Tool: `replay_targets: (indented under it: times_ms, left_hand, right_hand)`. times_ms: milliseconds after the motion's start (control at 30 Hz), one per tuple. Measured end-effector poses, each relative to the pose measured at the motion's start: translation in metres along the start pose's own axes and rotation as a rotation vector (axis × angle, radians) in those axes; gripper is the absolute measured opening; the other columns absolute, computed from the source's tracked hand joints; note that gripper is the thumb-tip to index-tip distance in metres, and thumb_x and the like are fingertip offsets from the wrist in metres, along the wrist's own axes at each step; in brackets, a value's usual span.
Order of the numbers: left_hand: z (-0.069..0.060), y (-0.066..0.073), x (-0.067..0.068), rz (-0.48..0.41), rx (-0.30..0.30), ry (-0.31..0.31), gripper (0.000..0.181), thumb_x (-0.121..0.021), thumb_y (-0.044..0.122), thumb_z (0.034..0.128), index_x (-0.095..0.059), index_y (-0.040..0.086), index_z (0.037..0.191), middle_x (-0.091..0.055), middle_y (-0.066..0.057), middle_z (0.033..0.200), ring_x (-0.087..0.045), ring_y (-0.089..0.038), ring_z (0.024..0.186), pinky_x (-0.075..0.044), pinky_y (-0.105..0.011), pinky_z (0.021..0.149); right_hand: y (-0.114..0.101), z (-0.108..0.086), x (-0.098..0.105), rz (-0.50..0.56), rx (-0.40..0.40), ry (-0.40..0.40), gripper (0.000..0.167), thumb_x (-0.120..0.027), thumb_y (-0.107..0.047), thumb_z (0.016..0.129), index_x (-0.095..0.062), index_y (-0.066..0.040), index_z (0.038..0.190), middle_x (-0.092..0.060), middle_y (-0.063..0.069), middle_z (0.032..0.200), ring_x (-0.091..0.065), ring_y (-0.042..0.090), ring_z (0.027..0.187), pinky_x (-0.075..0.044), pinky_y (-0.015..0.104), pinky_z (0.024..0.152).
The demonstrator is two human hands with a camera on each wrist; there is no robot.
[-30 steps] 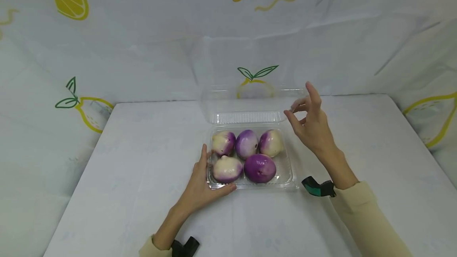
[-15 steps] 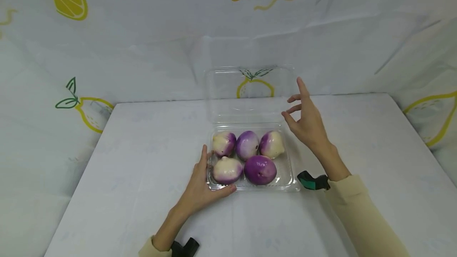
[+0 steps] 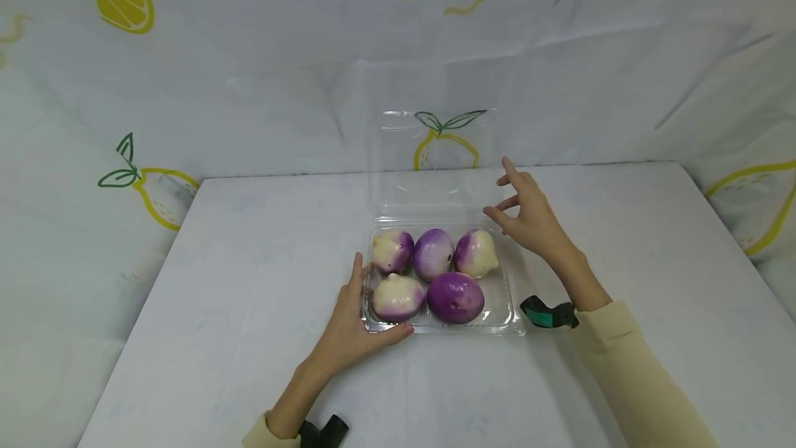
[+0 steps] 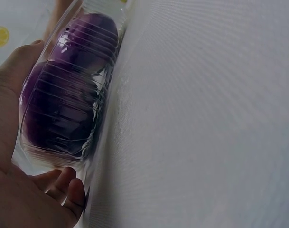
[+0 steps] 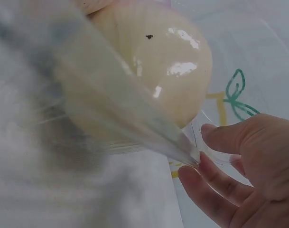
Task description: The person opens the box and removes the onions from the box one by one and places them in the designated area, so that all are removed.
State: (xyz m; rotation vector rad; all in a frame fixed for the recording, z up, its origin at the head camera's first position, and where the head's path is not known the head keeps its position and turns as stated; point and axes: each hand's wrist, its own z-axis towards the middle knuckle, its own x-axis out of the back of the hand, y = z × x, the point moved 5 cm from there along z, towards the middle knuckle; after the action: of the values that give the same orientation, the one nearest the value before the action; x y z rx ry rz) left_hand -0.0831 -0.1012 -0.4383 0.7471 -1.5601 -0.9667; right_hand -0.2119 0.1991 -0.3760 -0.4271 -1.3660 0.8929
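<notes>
A clear plastic clamshell box (image 3: 497, 306) sits on the table with its hinged lid (image 3: 435, 189) raised at the back. Inside lie several glossy purple-and-cream round vegetables, like turnips; a deep purple one (image 3: 456, 298) is at the front and a mostly cream one (image 3: 398, 298) to its left. My left hand (image 3: 347, 327) grips the box's front left corner, thumb along the front rim; in the left wrist view its fingers curl by the box's end. Near the lid's right side my right hand (image 3: 528, 221) has loosely bent fingers, with fingertips touching the clear plastic edge in the right wrist view.
The white-covered table (image 3: 249, 247) reaches back to a white curtain (image 3: 280, 88) with lemon prints. Black wrist mounts (image 3: 550, 313) are strapped to both wrists. The box's back right slot holds another cream-and-purple vegetable (image 3: 476, 253).
The lid has swung up from leaning back to standing more upright. My right hand has moved left and slightly down beside it. The left hand stays on the box.
</notes>
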Motion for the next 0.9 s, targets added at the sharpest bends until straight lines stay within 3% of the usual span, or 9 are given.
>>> replay_targets:
  times_ms: [333,400,633,900]
  left_hand:
    - [-0.004,-0.001,0.0,0.002,-0.018,-0.008,0.139,-0.094,0.041,0.0687,0.002,0.015,0.166,-0.035,-0.007,0.166,-0.037,-0.031,0.145,-0.033,-0.061,0.117]
    - [-0.006,-0.002,0.0,0.004,-0.023,-0.012,0.139,-0.094,0.041,0.0687,0.002,0.014,0.166,-0.035,-0.007,0.166,-0.038,-0.031,0.144,-0.034,-0.061,0.117]
    - [-0.006,-0.003,0.0,0.006,-0.025,-0.012,0.139,-0.094,0.04,0.0686,0.001,0.015,0.166,-0.035,-0.008,0.166,-0.037,-0.031,0.145,-0.032,-0.061,0.118]
    - [-0.006,-0.004,0.0,0.002,-0.029,-0.011,0.139,-0.094,0.042,0.0689,0.002,0.014,0.166,-0.034,-0.007,0.166,-0.038,-0.03,0.144,-0.034,-0.061,0.117]
  right_hand:
    - [0.006,-0.009,-0.003,0.033,-0.117,-0.119,0.089,-0.068,-0.011,0.098,-0.009,-0.005,0.164,-0.049,0.032,0.134,-0.067,0.048,0.108,-0.06,0.024,0.061]
    - [0.006,-0.014,-0.003,0.024,-0.13,-0.105,0.086,-0.069,-0.011,0.097,-0.015,-0.005,0.164,-0.051,0.032,0.132,-0.067,0.048,0.108,-0.061,0.028,0.061]
    - [-0.007,-0.022,0.007,-0.044,-0.08,0.008,0.067,-0.074,-0.011,0.093,-0.044,-0.001,0.152,-0.058,0.031,0.125,-0.066,0.05,0.11,-0.06,0.056,0.085]
    - [-0.022,-0.035,0.009,0.006,-0.083,-0.031,0.061,-0.077,-0.021,0.092,-0.055,-0.005,0.146,-0.059,0.024,0.138,-0.06,0.046,0.123,-0.056,0.058,0.096]
